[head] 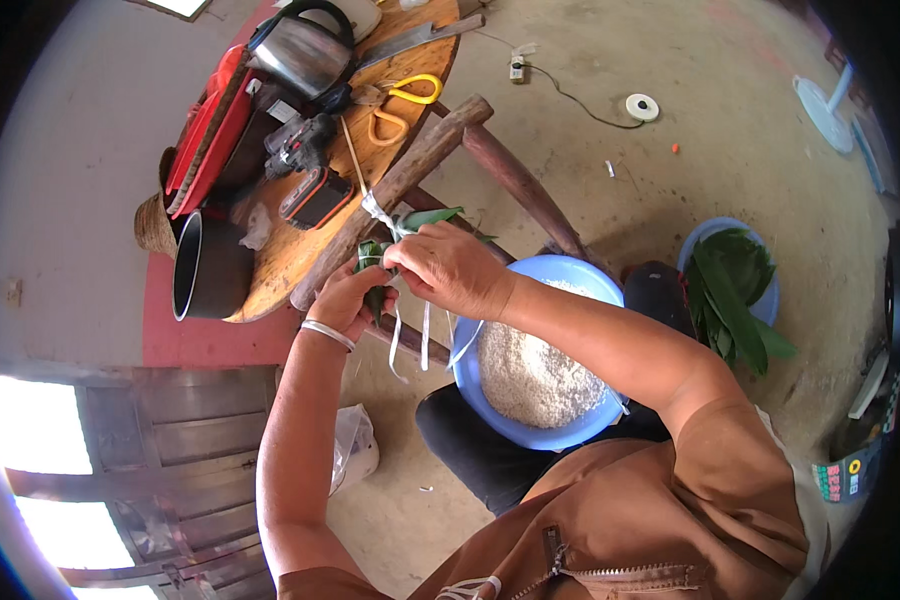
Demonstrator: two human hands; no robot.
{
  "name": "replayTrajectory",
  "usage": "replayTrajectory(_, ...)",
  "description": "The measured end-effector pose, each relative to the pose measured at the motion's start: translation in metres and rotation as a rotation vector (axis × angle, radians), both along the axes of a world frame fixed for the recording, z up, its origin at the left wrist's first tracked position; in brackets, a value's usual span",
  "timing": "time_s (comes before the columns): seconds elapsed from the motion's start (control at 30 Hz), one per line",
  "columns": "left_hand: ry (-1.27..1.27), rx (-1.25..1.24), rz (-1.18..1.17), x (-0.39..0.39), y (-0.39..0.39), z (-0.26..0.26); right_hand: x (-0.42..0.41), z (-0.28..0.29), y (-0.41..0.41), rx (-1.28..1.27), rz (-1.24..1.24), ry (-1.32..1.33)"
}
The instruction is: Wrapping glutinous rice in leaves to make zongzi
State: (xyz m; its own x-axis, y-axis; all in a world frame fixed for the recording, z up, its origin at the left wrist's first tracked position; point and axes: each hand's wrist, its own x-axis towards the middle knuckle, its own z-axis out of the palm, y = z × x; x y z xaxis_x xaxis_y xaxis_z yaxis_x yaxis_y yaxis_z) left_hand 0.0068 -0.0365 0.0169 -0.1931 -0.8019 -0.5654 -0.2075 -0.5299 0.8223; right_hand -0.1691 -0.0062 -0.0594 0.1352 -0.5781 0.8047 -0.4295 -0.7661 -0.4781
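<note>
My left hand [343,300], with a silver bangle at its wrist, grips a green leaf-wrapped dumpling [370,259]. A thin white strip runs around the dumpling. My right hand [457,271] meets it from the right, thumb and forefinger pinching a white strip close to the wrap; the exact fingertip contact is partly hidden. White strips [379,212] are knotted to a wooden pole [420,161], and loose ends [425,337] dangle below my hands. Another green leaf piece [429,218] shows behind my right hand. A blue basin [469,360] of white rice grains [540,375] sits at my lap beneath my right forearm.
A round wooden table [266,296] carries a kettle [304,52], a cleaver [405,45], yellow-handled scissors [390,124], a cordless drill [300,146], a battery pack [316,199] and a dark pot [214,266]. Broad leaves [731,292] overhang a smaller blue basin [772,300] at right. A bag-lined bucket [356,450] stands lower left.
</note>
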Motion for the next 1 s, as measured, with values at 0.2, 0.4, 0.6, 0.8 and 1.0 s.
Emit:
replayTrajectory(0.2, -0.04, -0.003, -0.105, 0.008, -0.009, -0.002, -0.004, 0.001, -0.002, 0.011, 0.052, 0.068)
replayTrajectory(0.4, -0.123, -0.057, -0.166, 0.012, -0.01, -0.011, 0.001, 0.002, 0.002, 0.119, 0.131, -0.178)
replayTrajectory(0.6, -0.062, -0.103, -0.097, 0.008, -0.006, -0.02, 0.001, -0.004, 0.007, 0.329, -0.033, 0.055)
replayTrajectory(0.8, -0.106, -0.147, -0.093, 0.014, -0.005, -0.03, 0.024, 0.0, 0.007, 0.585, -0.217, 0.176)
replayTrajectory(1.0, 0.0, -0.13, -0.059, 0.012, -0.002, -0.029, 0.038, -0.015, 0.006, 0.869, -0.044, -0.387)
